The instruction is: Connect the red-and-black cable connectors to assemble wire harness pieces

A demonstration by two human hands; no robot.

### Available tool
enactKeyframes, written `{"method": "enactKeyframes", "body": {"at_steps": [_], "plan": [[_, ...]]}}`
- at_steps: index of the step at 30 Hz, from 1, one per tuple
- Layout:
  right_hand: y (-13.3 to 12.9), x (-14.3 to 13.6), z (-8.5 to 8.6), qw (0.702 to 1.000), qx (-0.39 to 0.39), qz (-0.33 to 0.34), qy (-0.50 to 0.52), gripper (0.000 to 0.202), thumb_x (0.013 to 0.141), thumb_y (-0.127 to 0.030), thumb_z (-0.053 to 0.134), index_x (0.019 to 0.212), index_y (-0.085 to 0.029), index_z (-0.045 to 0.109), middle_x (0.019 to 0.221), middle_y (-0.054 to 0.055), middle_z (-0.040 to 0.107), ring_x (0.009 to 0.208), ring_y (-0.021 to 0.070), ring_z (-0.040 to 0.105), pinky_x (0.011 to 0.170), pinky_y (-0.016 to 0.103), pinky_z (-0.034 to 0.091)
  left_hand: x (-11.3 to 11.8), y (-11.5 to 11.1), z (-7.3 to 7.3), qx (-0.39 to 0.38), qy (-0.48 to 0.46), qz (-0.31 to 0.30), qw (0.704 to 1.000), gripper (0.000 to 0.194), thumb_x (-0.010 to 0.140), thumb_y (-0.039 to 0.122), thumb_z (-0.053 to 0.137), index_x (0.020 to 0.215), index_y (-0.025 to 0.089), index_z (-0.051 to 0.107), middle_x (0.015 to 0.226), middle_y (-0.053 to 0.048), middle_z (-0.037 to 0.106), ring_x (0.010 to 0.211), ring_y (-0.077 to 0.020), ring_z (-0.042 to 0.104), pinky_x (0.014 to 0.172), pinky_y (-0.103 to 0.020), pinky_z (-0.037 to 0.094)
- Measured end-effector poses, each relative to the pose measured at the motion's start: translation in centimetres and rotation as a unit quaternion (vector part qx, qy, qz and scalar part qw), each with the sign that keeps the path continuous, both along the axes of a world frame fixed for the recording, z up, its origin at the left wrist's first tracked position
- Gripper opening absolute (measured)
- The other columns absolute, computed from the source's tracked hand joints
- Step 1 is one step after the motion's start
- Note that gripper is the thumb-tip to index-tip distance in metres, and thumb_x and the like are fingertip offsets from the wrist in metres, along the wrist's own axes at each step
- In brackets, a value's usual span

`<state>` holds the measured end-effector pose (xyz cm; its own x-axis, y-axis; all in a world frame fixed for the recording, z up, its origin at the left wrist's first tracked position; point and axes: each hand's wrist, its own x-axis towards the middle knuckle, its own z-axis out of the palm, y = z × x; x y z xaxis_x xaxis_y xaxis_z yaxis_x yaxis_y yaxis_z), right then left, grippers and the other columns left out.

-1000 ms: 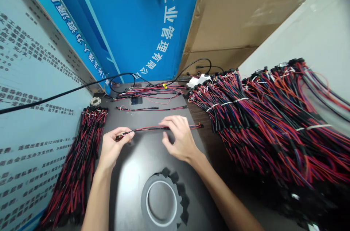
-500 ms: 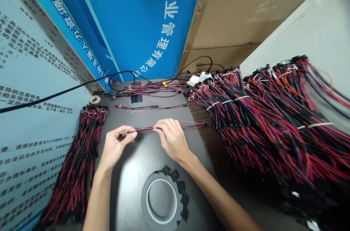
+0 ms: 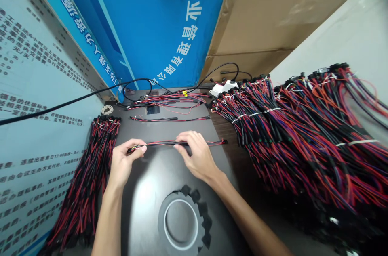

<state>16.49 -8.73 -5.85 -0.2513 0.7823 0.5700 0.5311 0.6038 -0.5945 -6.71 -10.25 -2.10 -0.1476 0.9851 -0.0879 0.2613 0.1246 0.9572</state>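
A thin wire harness of red and black wires stretches across between my hands, just above the dark table. My left hand pinches its left end between thumb and fingers, where small coloured wire ends show. Farther along, my right hand has its fingers curled over the harness, the thumb below. Beyond that hand the harness runs on to a black connector at the right. Below the hands lies a roll of tape, with black cut pieces along its right rim.
Bundled harnesses lie at the left, and large tied stacks of harnesses fill the right. A single harness and loose wires lie farther back. A black cable crosses in front of the blue panel.
My right hand has shifted slightly right along the harness and its fingers have loosened a little. The wires to its right now lie closer together. The whole view has shifted slightly.
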Motion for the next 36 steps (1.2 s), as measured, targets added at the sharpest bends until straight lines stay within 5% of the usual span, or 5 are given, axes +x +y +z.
{"method": "enactKeyframes", "body": {"at_steps": [8, 15, 23, 29, 36], "plan": [[-0.8, -1.8, -0.6, 0.996, 0.049, 0.013, 0.067, 0.007, 0.092, -0.013, 0.059, 0.088, -0.018, 0.063, 0.091, 0.003, 0.066, 0.082, 0.0146, 0.059, 0.075, 0.032, 0.043, 0.9, -0.1, 0.3, -0.008, 0.009, -0.027, 1.000, 0.022, 0.072, 0.036, 0.071, 0.075, 0.015, 0.069, 0.061, 0.000, 0.058, 0.059, -0.0115, 0.051, 0.062, -0.024, 0.038], [-0.8, -1.5, 0.6, 0.977, -0.066, 0.033, 0.202, 0.006, 0.091, -0.016, 0.061, 0.087, -0.018, 0.065, 0.091, 0.004, 0.065, 0.088, 0.0149, 0.061, 0.081, 0.030, 0.048, 1.1, 0.0, 0.3, -0.013, 0.011, -0.040, 0.999, 0.025, 0.072, 0.038, 0.072, 0.079, 0.014, 0.069, 0.068, -0.002, 0.061, 0.064, -0.0130, 0.055, 0.065, -0.024, 0.041], [1.1, 1.8, -0.7, 0.996, -0.022, 0.004, -0.086, 0.014, 0.099, -0.016, 0.045, 0.089, -0.016, 0.055, 0.087, 0.005, 0.065, 0.077, 0.0182, 0.056, 0.073, 0.032, 0.037, 0.5, 0.0, -0.3, -0.039, 0.016, -0.054, 0.998, 0.025, 0.071, 0.038, 0.073, 0.083, 0.016, 0.072, 0.081, -0.003, 0.066, 0.073, -0.0138, 0.056, 0.068, -0.024, 0.041], [1.4, 2.4, -1.1, 0.989, 0.018, -0.050, -0.138, 0.030, 0.096, -0.012, 0.043, 0.125, -0.015, 0.051, 0.091, 0.007, 0.064, 0.080, 0.0209, 0.057, 0.077, 0.034, 0.040, 0.7, 0.2, -0.7, -0.026, 0.033, 0.003, 0.999, 0.028, 0.069, 0.041, 0.072, 0.081, 0.015, 0.072, 0.078, -0.004, 0.065, 0.068, -0.0131, 0.051, 0.064, -0.024, 0.038], [1.9, 4.0, -1.7, 0.994, -0.031, -0.070, -0.083, 0.014, 0.096, -0.019, 0.049, 0.107, -0.018, 0.058, 0.091, 0.005, 0.065, 0.084, 0.0201, 0.060, 0.079, 0.034, 0.043, -0.9, 0.3, -0.8, -0.005, 0.044, -0.021, 0.999, 0.027, 0.073, 0.042, 0.068, 0.081, 0.017, 0.069, 0.092, -0.006, 0.064, 0.080, -0.0157, 0.055, 0.068, -0.025, 0.041]]}}
